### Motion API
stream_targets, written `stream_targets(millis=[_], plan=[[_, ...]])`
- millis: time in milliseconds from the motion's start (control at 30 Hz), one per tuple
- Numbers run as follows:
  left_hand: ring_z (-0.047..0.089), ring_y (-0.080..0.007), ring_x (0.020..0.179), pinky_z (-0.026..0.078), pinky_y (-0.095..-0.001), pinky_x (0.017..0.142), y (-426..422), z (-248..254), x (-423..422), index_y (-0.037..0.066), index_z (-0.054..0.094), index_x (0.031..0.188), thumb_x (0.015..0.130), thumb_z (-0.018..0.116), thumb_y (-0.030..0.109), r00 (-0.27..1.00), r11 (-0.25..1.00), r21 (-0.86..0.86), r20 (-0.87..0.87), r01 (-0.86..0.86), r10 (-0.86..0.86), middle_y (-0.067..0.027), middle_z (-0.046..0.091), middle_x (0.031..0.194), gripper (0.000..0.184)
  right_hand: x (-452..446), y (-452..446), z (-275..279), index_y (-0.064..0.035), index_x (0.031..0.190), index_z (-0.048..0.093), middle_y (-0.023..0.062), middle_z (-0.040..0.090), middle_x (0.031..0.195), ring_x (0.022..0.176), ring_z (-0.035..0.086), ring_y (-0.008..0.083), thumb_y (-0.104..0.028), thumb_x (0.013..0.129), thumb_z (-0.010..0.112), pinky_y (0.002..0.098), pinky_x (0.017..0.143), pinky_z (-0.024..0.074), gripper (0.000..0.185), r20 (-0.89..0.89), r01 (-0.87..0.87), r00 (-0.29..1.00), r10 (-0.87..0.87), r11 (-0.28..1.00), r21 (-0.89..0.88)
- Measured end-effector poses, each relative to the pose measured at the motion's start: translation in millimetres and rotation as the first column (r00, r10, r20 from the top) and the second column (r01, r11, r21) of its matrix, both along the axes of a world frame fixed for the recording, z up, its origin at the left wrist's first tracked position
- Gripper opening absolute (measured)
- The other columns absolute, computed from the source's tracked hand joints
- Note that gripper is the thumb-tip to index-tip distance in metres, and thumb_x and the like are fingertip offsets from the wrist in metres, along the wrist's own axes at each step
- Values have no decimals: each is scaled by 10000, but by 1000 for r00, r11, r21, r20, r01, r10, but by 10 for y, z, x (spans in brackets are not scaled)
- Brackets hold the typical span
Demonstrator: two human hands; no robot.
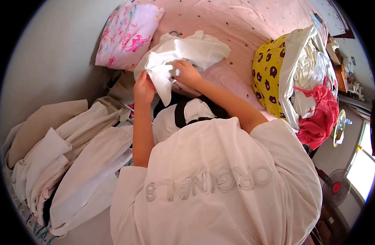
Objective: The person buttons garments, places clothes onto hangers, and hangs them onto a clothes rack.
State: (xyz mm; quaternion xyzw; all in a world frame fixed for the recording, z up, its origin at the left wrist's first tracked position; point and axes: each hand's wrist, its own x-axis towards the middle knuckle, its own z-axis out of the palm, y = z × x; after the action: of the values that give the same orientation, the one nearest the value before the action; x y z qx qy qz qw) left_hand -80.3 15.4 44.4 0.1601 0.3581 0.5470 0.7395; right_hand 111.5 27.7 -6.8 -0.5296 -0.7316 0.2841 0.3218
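A white garment (195,51) lies spread and bunched on the pink bed, and its exact kind does not show. From its far edge a teal hanger hook (174,33) sticks out. My left hand (144,88) is closed on the garment's left edge, fingertips pinching the cloth. On the other side of a hanging fold, my right hand (186,73) is closed with its fingers gripping the white cloth. One pointed flap of the garment hangs down between both hands, toward my lap. The rest of the hanger is hidden inside the cloth.
A pink floral pillow (128,38) rests at the bed's (232,24) left. On the right stands a yellow bear-print basket (270,71) full of clothes, with a red garment (320,116) spilling out. Several pale clothes (89,175) hang at lower left. A fan (336,188) stands far right.
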Motion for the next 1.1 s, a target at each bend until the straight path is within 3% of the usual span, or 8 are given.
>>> stream_targets(millis=[333,433,500,633,833,933,1067,1100], plan=[[530,-142,841,409,-262,775,57,-173,-211,59,515,962,882,455,170,903,985,61,-411,160,-121,-27,558,898,149,394,308,168,-9,840,597,121,584,755,699,551,239,-131,741,592,336,669,448,158,-268,-165,959,93,952,-260],[536,-132,829,413,-253,771,50,-267,-251,50,555,869,843,508,166,669,871,64,-669,486,-324,-30,575,884,128,674,252,8,-20,819,615,138,597,771,722,568,277,-184,737,586,348,690,452,186,-57,-262,965,256,948,-180],[545,-129,808,423,-254,753,-15,-279,-149,35,567,812,813,545,169,443,710,48,-810,702,-383,-42,592,863,136,879,159,-124,-45,819,643,176,622,806,761,596,315,-274,709,565,388,678,468,266,388,-267,822,416,884,-383],[595,-186,796,458,-299,720,-34,-300,-32,9,567,890,762,622,232,284,756,-104,-887,646,-364,-123,617,822,262,1132,-163,164,-49,897,639,172,628,853,819,600,313,-301,694,572,409,732,463,330,385,-121,770,510,708,-696],[583,-296,905,455,-373,768,412,-1070,233,26,519,1058,731,649,349,144,979,132,-983,158,110,-197,593,978,478,1094,-108,-101,5,1174,468,222,550,1078,981,534,340,-274,704,617,386,862,421,567,303,132,952,49,828,-546],[572,-313,922,448,-392,777,435,-1467,500,26,511,1064,728,639,365,140,939,-207,-957,273,-252,-201,574,1019,494,895,68,-227,52,1210,393,251,526,1085,1011,511,359,-306,673,654,401,871,415,696,252,189,962,-105,923,-336],[575,-200,801,450,-314,718,51,-1688,871,19,564,977,766,609,212,106,671,-158,-936,725,-336,-105,612,837,289,625,327,-255,93,1242,299,270,508,1072,1000,506,377,-344,624,704,410,845,432,859,348,234,926,-149,948,-216],[572,-179,781,450,-306,710,-84,-1632,933,23,568,970,777,593,196,171,595,-188,-853,781,-494,-96,614,834,260,562,345,-285,58,1145,444,239,559,981,942,541,359,-298,663,663,421,797,451,638,403,257,899,-171,952,-170]])
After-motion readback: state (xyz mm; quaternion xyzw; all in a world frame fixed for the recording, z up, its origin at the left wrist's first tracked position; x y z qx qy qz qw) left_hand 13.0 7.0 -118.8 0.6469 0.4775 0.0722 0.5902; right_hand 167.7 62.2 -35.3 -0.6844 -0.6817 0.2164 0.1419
